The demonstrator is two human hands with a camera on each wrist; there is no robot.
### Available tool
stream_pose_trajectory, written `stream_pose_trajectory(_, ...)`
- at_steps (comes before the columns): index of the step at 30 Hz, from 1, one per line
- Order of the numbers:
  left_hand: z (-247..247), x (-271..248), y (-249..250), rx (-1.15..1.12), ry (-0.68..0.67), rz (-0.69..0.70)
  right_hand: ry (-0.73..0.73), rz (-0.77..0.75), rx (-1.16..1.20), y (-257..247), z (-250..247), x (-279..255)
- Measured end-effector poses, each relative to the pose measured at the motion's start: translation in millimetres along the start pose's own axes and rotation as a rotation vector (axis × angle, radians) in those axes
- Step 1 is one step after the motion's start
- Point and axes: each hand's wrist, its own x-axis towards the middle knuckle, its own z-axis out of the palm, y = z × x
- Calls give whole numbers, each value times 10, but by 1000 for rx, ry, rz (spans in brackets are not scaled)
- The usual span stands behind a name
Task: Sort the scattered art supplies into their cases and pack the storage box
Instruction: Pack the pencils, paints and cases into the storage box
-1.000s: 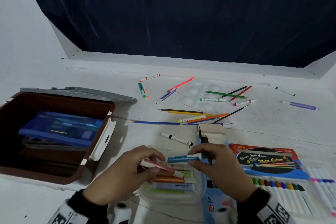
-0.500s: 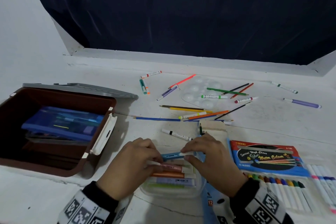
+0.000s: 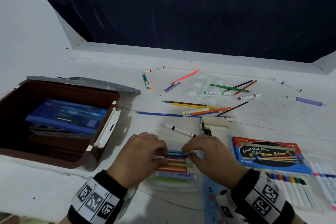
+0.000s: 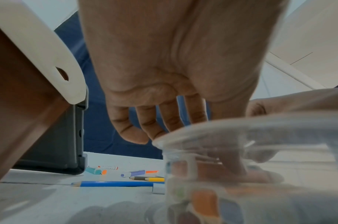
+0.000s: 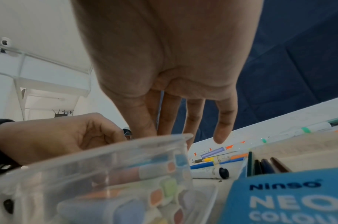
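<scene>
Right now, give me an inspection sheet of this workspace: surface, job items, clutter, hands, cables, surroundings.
Surface: white table, scuffed, cracked at the near edge.
Job's things: clear case with highlighters lying side by side; brown storage box open, a blue case inside; watercolour pen pack; row of white markers; open pencil box.
Clutter: pencils and markers scattered round a clear palette; black-capped marker lies just beyond the hands.
Grippers: left hand and right hand both over the clear case, fingertips on the blue highlighter; the exact grip is hidden.
Cables: nothing seen.
Surroundings: dark blue curtain, white wall.
</scene>
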Motion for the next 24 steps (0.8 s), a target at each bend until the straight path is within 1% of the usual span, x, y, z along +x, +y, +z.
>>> stream_pose_trajectory(5,-45,0,35,-20,14,10,-45,12,31,-54,-88,22)
stream_pose_trajectory(10,-190,55,176,-141,121,5,-100,49,152,-98,-260,85)
stream_pose_trajectory(12,-298,133,266,-188,189,-10,-87,64,213,-118,-364,118)
stream_pose_trajectory(16,-528,373,416,-257,306,-49,7,68,280,-71,-512,232)
stream_pose_trajectory(21,-755,843,416,-393,454,-158,75,52,258,137,-654,569)
stream_pose_trajectory(24,-770,1252,182,-376,506,-278,92,36,191,337,-734,885)
